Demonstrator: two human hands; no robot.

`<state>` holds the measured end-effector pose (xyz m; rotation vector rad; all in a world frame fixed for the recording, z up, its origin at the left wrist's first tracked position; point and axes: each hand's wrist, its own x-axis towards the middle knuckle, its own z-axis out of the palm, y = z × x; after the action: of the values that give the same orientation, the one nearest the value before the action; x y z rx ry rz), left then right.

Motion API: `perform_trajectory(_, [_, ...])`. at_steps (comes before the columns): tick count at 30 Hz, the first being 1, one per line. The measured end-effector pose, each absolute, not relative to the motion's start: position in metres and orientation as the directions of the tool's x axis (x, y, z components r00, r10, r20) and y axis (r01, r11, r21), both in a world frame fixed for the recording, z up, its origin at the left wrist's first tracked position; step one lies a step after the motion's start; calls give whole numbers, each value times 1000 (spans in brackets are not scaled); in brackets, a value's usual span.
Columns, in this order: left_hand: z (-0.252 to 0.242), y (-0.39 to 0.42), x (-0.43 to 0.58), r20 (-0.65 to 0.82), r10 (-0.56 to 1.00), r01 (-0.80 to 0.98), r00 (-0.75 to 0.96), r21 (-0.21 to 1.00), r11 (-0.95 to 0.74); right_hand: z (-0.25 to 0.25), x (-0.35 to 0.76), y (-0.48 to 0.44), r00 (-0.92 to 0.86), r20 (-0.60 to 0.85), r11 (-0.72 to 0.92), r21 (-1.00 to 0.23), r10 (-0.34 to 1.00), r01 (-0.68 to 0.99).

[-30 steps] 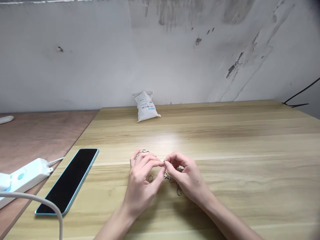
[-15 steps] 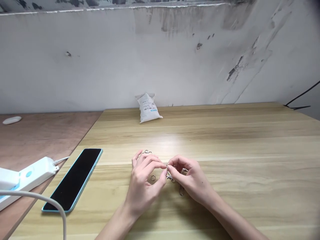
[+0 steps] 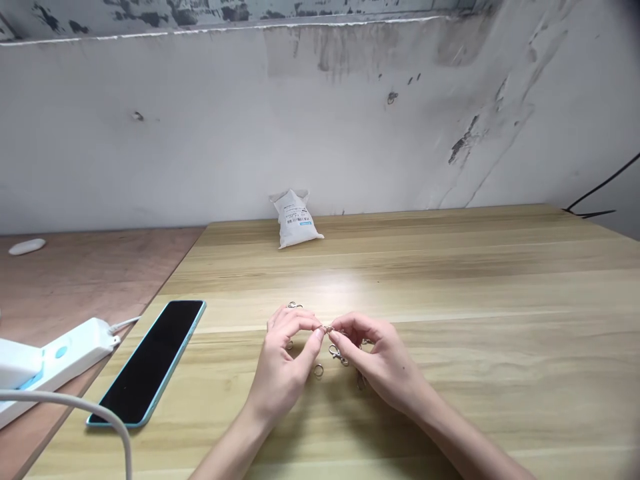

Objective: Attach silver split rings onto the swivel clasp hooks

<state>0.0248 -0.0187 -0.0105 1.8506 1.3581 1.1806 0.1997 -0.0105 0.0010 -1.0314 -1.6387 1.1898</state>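
Observation:
Between my fingertips, just above the table, is a small metal ring (image 3: pixel 327 329). My left hand (image 3: pixel 284 370) pinches its left side with thumb and forefinger. On the other side the thumb and forefinger of my right hand (image 3: pixel 383 350) are closed on it; fine detail is too small to make out. Below the fingertips lies a silver swivel clasp (image 3: pixel 337 354). A loose ring (image 3: pixel 319 371) rests near my left thumb. More metal hardware (image 3: pixel 295 305) lies beyond my left hand, and another piece (image 3: pixel 361 381) is partly hidden under my right.
A phone (image 3: pixel 150 363) lies left on the wooden table (image 3: pixel 475 320). Past it, a white power strip (image 3: pixel 75 347) with a cable (image 3: pixel 85 400) sits on a brown surface. A white plastic packet (image 3: pixel 296 220) stands at the back near the wall.
My left thumb and forefinger have closed together on the ring beside my right fingertips. The loose ring by the left thumb appears nearer. The view has shifted slightly.

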Motion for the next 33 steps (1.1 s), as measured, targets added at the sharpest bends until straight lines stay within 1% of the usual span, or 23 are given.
perform_trajectory(3, [-5, -18, 22, 243, 962, 358, 122, 894, -271, 2, 199, -11, -343, 165, 223, -965, 925, 137])
perform_trajectory(8, [0, -20, 22, 198, 961, 325, 195, 911, -254, 3, 200, -15, -360, 159, 217, -968, 919, 125])
perform_trajectory(12, [-3, -20, 23, 200, 957, 325, 212, 909, -262, 4, 199, -17, -389, 41, 74, -995, 920, 69])
perform_trajectory(16, [-4, -21, 23, 250, 958, 394, 137, 874, -285, 1, 199, -14, -430, -66, -93, -995, 901, -43])
perform_trajectory(18, [-4, -23, 23, 302, 945, 442, 121, 836, -324, -2, 200, -12, -447, -82, -132, -988, 891, -81])
perform_trajectory(20, [-3, -24, 24, 359, 922, 493, 145, 782, -382, -3, 200, -11, -461, -92, -164, -979, 883, -119])
perform_trajectory(23, [-4, -25, 23, 467, 865, 576, 181, 663, -478, -4, 199, -11, -479, -96, -193, -969, 872, -157])
perform_trajectory(26, [-5, -25, 22, 562, 801, 653, 206, 531, -540, -3, 198, -13, -471, -109, -196, -971, 875, -140])
perform_trajectory(30, [-5, -24, 20, 601, 758, 731, 252, 396, -556, -2, 197, -15, -444, -122, -182, -979, 887, -96])
perform_trajectory(33, [-4, -24, 20, 629, 721, 747, 291, 322, -582, -1, 197, -17, -431, -116, -164, -984, 895, -75])
